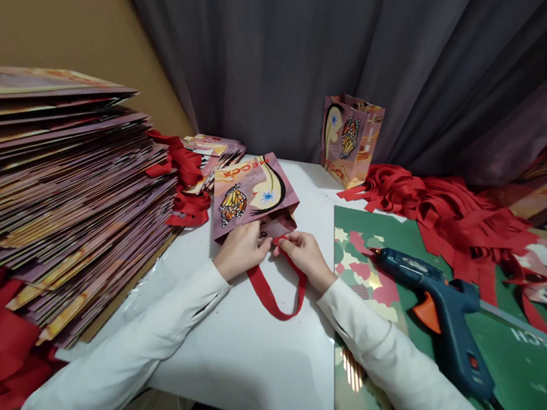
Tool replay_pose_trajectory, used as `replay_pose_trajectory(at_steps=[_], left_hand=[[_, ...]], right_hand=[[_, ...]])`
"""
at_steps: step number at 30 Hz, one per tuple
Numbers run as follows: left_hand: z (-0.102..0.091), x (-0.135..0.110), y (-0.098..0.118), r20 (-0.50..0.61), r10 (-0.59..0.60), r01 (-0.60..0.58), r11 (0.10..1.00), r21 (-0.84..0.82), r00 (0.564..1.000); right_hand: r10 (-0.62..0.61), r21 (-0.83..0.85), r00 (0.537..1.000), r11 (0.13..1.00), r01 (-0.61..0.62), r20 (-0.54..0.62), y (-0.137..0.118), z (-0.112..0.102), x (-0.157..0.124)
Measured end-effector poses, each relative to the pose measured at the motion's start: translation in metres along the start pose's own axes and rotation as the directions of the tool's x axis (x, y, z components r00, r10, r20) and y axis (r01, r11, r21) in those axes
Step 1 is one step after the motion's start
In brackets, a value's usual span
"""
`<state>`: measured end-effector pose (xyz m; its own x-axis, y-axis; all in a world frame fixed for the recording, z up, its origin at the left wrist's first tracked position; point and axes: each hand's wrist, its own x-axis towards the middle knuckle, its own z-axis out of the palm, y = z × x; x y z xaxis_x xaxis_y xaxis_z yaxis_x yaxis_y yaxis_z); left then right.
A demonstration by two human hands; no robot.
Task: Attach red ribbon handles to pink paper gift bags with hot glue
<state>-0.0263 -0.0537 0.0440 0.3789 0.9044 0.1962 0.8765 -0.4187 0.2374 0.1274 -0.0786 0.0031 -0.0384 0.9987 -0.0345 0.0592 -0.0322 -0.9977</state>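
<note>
A printed paper gift bag (260,186) with a butterfly and red lettering lies on the white table, its mouth turned toward me. My left hand (243,253) is closed on the bag's near rim, some fingertips hidden at the opening. Between thumb and fingers, my right hand (303,256) pinches a red ribbon (273,307) close to the bag's mouth. The ribbon hangs toward me in a loop below both hands. Whether it touches the bag's inner wall is hidden.
Tall stacks of flat bags (76,206) fill the left side. A finished-looking bag (347,137) stands upright at the back. Red ribbons (434,206) are heaped at the right. A blue glue gun (446,308) lies on a green printed sheet (401,232).
</note>
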Motion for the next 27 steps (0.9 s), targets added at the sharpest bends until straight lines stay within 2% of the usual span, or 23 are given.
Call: replay_pose_trajectory(at_steps=[8,12,15,21,27], left_hand=[[-0.007,-0.001,0.006,0.059,0.007,-0.005,0.999,-0.041,0.998],[0.001,0.000,0.005,0.007,-0.023,0.023,0.999,0.031,1.000],[0.006,0.000,0.003,-0.057,0.018,-0.017,1.000,0.023,0.998],[0.006,-0.002,0.003,-0.040,0.017,-0.016,0.999,0.030,0.999],[0.005,-0.004,0.004,-0.094,0.061,-0.067,0.996,-0.066,0.994]], right_hand=[[-0.021,-0.098,0.998,0.995,0.015,-0.058,0.004,0.003,-0.003],[-0.056,-0.119,0.996,0.992,0.047,-0.068,0.005,0.004,-0.004],[-0.085,-0.088,0.995,0.993,0.081,-0.044,0.006,0.003,-0.004],[-0.085,-0.045,0.996,0.995,0.084,-0.035,0.006,0.002,-0.002],[-0.042,-0.042,0.983,0.998,0.035,-0.177,0.004,0.013,-0.008]])
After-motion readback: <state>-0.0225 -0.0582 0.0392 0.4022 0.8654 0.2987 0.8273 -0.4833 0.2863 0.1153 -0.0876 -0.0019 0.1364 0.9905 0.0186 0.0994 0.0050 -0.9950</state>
